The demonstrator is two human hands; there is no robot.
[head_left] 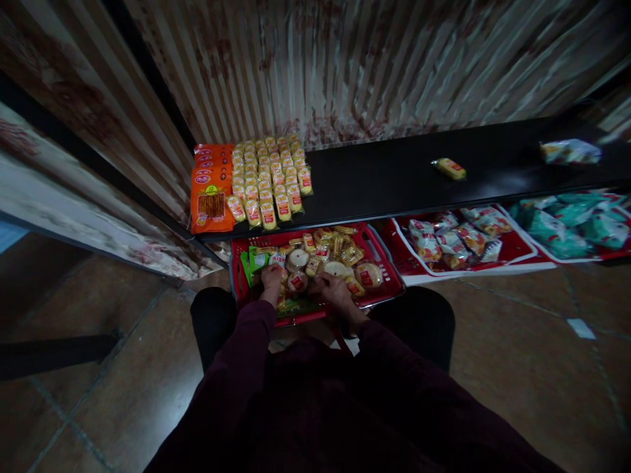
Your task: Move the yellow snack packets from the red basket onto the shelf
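Note:
A red basket [389, 272] in front of my knees holds wrapped snacks: round pale cakes [298, 260], small yellow packets [352, 253] and a green packet [257, 261]. Over the basket's left part, my left hand [271, 282] has its fingers curled down among the packets; what they grip is hidden. My right hand [336, 291] is near the basket's middle, fingers bent together beside a round wrapped cake [297, 281]. Whatever is between them is too small and dark to name.
Above the basket runs a black shelf [374, 177] bearing rows of yellow wrapped cakes [269, 174], orange packets [211, 197], a lone yellow cake [449, 168] and a pale packet [570, 152]. Baskets of white packets [473, 236] and teal packets [574, 223] stand to the right.

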